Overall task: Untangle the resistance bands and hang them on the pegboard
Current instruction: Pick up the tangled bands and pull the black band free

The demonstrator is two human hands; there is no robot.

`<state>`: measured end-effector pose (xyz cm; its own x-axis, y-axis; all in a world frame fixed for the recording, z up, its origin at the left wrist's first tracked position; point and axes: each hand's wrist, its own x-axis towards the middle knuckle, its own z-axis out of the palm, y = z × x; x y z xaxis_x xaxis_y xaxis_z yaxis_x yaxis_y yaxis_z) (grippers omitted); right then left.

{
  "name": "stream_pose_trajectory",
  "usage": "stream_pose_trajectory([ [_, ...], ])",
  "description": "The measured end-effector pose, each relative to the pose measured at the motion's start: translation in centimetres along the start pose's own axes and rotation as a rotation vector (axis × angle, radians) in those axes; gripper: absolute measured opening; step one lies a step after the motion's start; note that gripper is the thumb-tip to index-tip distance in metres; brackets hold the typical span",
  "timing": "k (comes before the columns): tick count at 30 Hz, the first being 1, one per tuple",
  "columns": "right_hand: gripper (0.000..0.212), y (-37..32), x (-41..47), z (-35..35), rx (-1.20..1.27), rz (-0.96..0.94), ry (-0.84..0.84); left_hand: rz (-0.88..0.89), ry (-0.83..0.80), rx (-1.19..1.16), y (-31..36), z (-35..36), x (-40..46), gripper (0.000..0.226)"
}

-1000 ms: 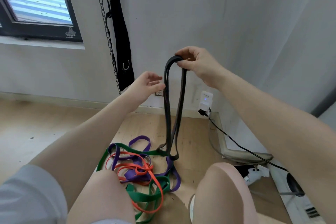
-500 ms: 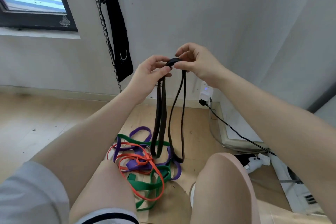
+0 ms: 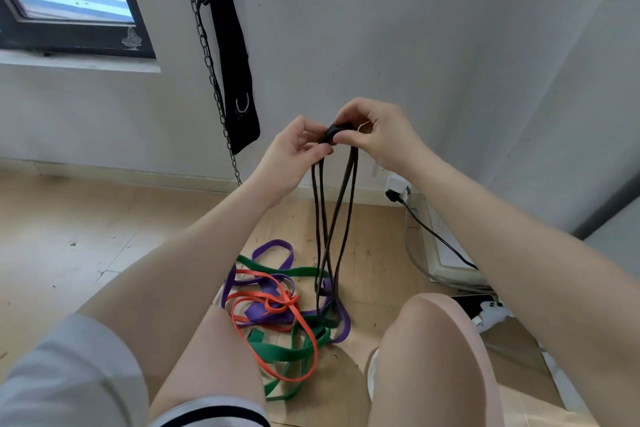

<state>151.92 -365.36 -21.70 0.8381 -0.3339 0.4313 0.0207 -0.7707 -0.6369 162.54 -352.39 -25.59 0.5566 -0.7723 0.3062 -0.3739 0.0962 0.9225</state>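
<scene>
My left hand (image 3: 298, 146) and right hand (image 3: 375, 135) both pinch the folded top of the long black rubber resistance band (image 3: 334, 218) — its loops dangle onto the purple, green and orange tangle (image 3: 280, 308) on the wooden floor (image 3: 86, 236). Next I'd lift it free — no pegboard visible.

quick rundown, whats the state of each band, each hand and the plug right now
black band: lifted, folded top held by both hands, loops hanging to the pile
left hand: pinching the black band
right hand: pinching the black band
orange band: on floor, tangled
green band: on floor, tangled
purple band: on floor, tangled
plug: in wall socket
</scene>
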Motion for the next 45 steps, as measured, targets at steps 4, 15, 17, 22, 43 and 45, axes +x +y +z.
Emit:
stream_pose_trajectory([
  [4,0.029,-0.6,0.4,-0.6,-0.35,-0.05,-0.254,-0.001,0.023,0.015,-0.5,0.0,-0.6,0.016],
  [15,0.023,4.2,-4.3,3.7,0.105,0.292,-0.245,0.019,0.088,-0.031,-0.2,0.1,-1.5,0.026],
  [17,0.026,3.8,-4.2,3.8,0.197,0.293,-0.135,-0.005,0.064,0.006,-0.5,-0.5,-1.7,0.03],
  [22,0.022,2.0,-2.6,2.7,0.343,0.252,0.009,-0.098,0.026,0.038,-1.6,-0.2,-2.3,0.031],
  [43,0.022,0.7,-2.4,4.8,0.642,0.279,0.281,0.005,0.171,-0.061,-1.0,1.8,-2.1,0.016],
  [45,0.017,0.7,-2.5,4.9,0.631,0.282,0.286,0.009,0.161,-0.015,-1.3,1.8,-2.4,0.016],
])
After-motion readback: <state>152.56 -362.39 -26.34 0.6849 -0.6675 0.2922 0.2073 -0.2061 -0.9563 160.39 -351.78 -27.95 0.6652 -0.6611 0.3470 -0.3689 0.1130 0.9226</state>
